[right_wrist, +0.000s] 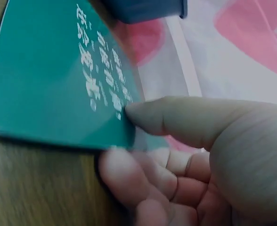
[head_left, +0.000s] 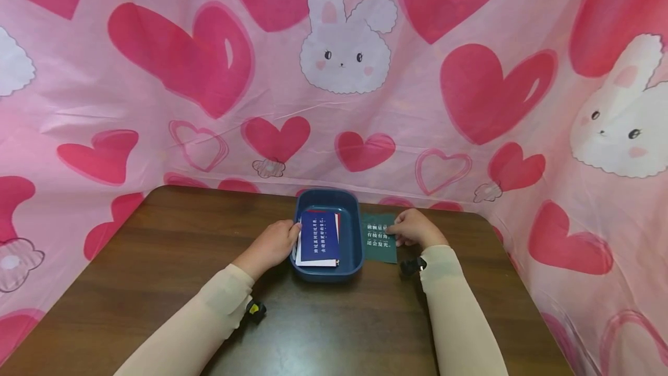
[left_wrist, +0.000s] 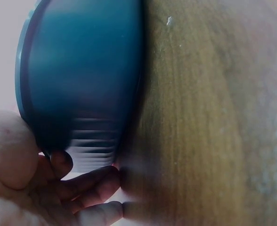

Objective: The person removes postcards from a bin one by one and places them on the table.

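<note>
A blue plastic bin (head_left: 351, 245) stands at the table's far side, holding a small stack topped by a dark blue card (head_left: 315, 243) with white writing. White and red edges peek out under that card. My left hand (head_left: 271, 243) grips the bin's left side; up close in the left wrist view, the thumb is at the rim and curled fingers lie along the outer wall (left_wrist: 82, 70). Just right of the bin is a green card (head_left: 380, 238) with white writing. My right hand (head_left: 417, 230) pinches its right edge, thumb on top and fingers at the edge below.
The brown wooden table (head_left: 360, 329) runs toward me, with rounded far corners. A pink cloth (head_left: 271, 94) printed with hearts and rabbits hangs behind and at both sides, close to the bin's far end. Black wrist cameras (head_left: 256, 310) sit on both sleeves.
</note>
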Motion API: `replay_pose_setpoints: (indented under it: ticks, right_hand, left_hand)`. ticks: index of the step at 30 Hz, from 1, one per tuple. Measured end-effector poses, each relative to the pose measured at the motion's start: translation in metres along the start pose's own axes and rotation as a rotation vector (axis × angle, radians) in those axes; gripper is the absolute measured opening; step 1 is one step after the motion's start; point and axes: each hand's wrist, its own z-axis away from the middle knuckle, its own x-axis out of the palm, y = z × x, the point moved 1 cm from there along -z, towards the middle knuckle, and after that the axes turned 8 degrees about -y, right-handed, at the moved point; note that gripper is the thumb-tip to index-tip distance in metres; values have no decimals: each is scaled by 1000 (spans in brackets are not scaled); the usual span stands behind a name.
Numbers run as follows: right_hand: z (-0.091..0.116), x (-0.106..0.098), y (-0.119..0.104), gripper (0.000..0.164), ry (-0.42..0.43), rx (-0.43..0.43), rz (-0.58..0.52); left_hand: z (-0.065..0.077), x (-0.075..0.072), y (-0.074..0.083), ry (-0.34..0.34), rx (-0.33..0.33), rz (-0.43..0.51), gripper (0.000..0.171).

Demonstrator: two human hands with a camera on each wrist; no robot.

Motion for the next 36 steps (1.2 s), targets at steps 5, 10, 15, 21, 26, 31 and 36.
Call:
replay_pose_setpoints:
  ticks: [5, 10, 15, 21, 26, 31, 36]
  right_hand:
    - [1, 5, -10, 38, 36, 18, 80]
    - [1, 7, -16, 34, 55, 43, 118]
    - [-1, 9, -19, 33, 74, 66, 140]
    - [-1, 5, -16, 30, 32, 58, 77]
    - [4, -2, -12, 26, -5, 69, -51]
    - [10, -7, -21, 28, 18, 10, -87]
    - [17, -8, -48, 32, 16, -103, -112]
  left_hand:
    - [1, -1, -1, -4, -1, 5, 47]
    - [2, -3, -2, -5, -12, 19, 48]
    - [4, -4, -2, 8, -8, 17, 47]
    - [3, -4, -4, 13, -7, 18, 46]
    - [3, -4, -3, 0, -4, 28, 47]
    - [0, -1, -5, 14, 36, 8, 48]
    - [0, 1, -4, 20, 48, 6, 47]
